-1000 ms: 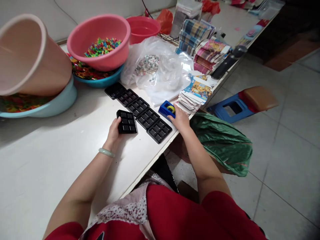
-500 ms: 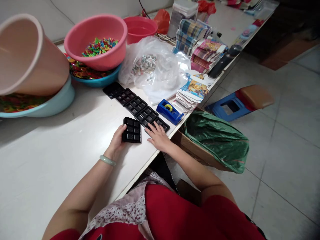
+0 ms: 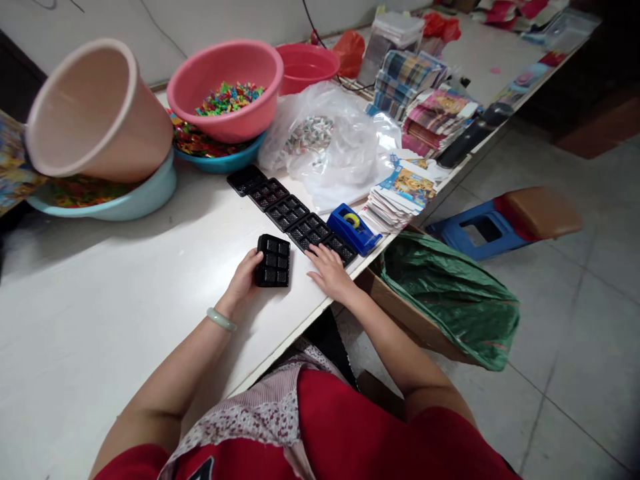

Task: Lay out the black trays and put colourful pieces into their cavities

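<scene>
My left hand (image 3: 245, 277) grips a small stack of black plastic compartment trays (image 3: 273, 261) on the white table (image 3: 100, 300). My right hand (image 3: 327, 270) lies flat with fingers spread on the near end of a row of black trays (image 3: 290, 213) that runs diagonally away from me. A blue tape dispenser (image 3: 354, 229) sits just right of that row, apart from my hand.
Pink basin with colourful small pieces (image 3: 226, 90), a tilted beige basin (image 3: 95, 113) in a pale blue one, a clear plastic bag (image 3: 330, 143), stacks of printed cards (image 3: 405, 190). Beside the table edge: a box lined with a green bag (image 3: 450, 300) and a blue stool (image 3: 500, 223).
My right hand left the tape dispenser and came down onto the near end of the tray row. My left hand slid the tray stack slightly right. The view shifted a little.
</scene>
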Action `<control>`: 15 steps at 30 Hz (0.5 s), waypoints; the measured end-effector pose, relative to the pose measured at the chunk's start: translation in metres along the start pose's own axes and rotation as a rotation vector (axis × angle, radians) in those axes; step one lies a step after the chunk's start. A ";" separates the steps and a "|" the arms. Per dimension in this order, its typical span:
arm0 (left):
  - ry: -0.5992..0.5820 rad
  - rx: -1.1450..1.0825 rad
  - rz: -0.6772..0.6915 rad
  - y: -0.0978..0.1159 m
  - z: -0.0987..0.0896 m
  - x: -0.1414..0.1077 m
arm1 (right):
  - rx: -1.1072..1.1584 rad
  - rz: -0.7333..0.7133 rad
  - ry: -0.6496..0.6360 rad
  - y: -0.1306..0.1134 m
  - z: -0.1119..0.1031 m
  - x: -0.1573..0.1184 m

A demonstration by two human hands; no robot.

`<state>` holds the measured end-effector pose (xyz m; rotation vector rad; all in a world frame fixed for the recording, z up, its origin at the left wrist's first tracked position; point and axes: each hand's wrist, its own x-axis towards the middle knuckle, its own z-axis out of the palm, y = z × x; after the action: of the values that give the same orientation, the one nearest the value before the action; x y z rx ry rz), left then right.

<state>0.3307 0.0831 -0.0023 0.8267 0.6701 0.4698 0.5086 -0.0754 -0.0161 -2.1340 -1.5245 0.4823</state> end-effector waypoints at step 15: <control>0.265 1.111 0.804 0.041 -0.104 -0.022 | 1.481 0.382 0.041 -0.150 0.087 0.101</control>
<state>0.2368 0.1472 -0.0138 2.1464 0.8234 0.9597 0.3774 0.0760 -0.0047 -1.1329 -0.3246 1.1845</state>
